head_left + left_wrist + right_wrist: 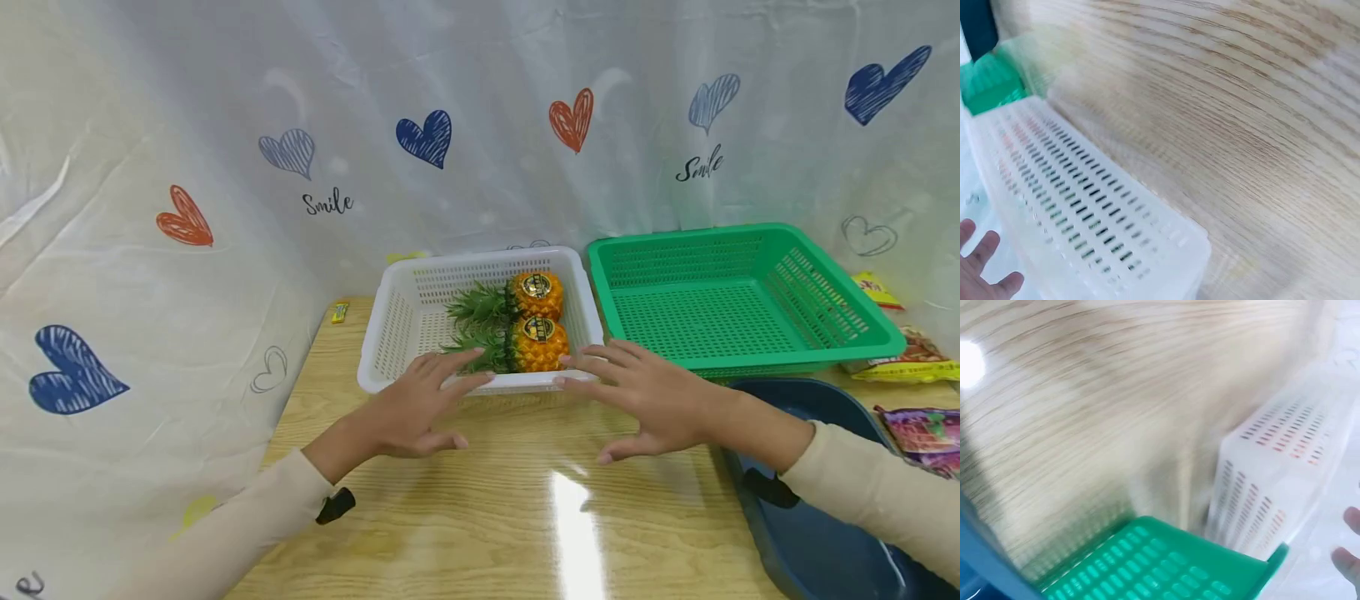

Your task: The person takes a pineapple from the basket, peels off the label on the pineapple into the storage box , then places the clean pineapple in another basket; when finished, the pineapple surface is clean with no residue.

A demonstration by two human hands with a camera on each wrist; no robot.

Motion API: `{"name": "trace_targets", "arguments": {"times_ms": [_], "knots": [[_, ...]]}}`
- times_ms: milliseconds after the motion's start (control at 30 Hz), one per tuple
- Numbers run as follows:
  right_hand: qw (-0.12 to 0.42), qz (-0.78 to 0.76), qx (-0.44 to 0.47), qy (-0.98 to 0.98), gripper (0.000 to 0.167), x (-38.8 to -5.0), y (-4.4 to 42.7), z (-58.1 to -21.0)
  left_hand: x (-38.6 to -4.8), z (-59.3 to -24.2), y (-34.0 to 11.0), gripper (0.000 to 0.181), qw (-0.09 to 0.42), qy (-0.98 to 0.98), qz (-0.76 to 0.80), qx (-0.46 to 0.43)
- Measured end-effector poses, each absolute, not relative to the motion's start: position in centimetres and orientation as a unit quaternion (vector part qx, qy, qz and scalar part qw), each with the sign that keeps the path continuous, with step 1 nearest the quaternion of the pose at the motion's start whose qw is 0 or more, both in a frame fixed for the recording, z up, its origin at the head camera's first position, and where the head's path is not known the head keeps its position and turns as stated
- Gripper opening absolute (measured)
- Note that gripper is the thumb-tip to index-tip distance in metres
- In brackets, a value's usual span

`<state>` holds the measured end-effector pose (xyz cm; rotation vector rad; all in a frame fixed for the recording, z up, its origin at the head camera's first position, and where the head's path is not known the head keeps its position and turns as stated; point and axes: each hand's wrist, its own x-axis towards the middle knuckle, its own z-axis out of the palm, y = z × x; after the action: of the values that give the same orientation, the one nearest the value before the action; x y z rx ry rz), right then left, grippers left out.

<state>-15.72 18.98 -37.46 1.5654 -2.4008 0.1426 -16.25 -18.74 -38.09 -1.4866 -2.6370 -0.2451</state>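
The left hand (420,408) and right hand (652,400), fingers spread apart, hover by the near rim of the slotted plastic white basket (525,382), close to the wooden table (465,533)'s far edge. Inside its right end lie two bumpy orange pineapples (542,350), spiky leaves leftward. A green basket (795,360) stands just beside; a smooth blue tub (832,542) lies beneath the right forearm. A small yellow packet (340,312) rests at the table's far left corner.

The white rectangular basket (400,325) and green rectangular basket (697,321) look smooth plastic; the pale wood-grained surface (480,517) is glossy, the orange pineapples (550,353) rough-skinned.
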Motion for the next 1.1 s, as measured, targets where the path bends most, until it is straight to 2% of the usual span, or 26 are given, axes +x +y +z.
{"name": "trace_targets", "arguments": {"times_ms": [133,200,367,500,700,800,867,1100], "knots": [[0.110,0.098,0.516,-0.844,0.086,-15.8,18.9,-36.5,-16.5,-37.6,-20.0,0.088,0.015,-0.883,-0.212,-0.418],[0.076,0.130,0.498,-0.854,0.081,-15.8,18.9,-35.9,-16.6,-37.4,-20.7,0.084,0.000,-0.878,-0.285,-0.384],[-0.025,0.237,0.438,-0.867,0.066,-16.5,18.9,-34.7,-16.8,-36.7,-22.4,0.056,-0.002,-0.861,-0.420,-0.288],[-0.052,0.291,0.403,-0.866,0.057,-17.7,19.1,-34.1,-17.2,-36.2,-23.7,0.047,0.002,-0.864,-0.467,-0.188],[-0.091,0.313,0.378,-0.866,0.051,-19.4,19.7,-32.8,-18.0,-36.5,-25.3,0.050,0.035,-0.882,-0.466,-0.064],[-0.110,0.323,0.377,-0.861,0.048,-20.3,19.8,-31.7,-18.4,-36.3,-26.0,0.052,0.033,-0.888,-0.459,-0.009],[-0.115,0.321,0.377,-0.861,0.047,-20.8,19.7,-31.0,-18.6,-36.4,-26.4,0.057,0.017,-0.894,-0.448,0.023],[-0.151,0.301,0.360,-0.870,0.048,-23.3,18.9,-29.5,-19.5,-38.0,-27.2,0.076,-0.103,-0.870,-0.477,0.069]]}}
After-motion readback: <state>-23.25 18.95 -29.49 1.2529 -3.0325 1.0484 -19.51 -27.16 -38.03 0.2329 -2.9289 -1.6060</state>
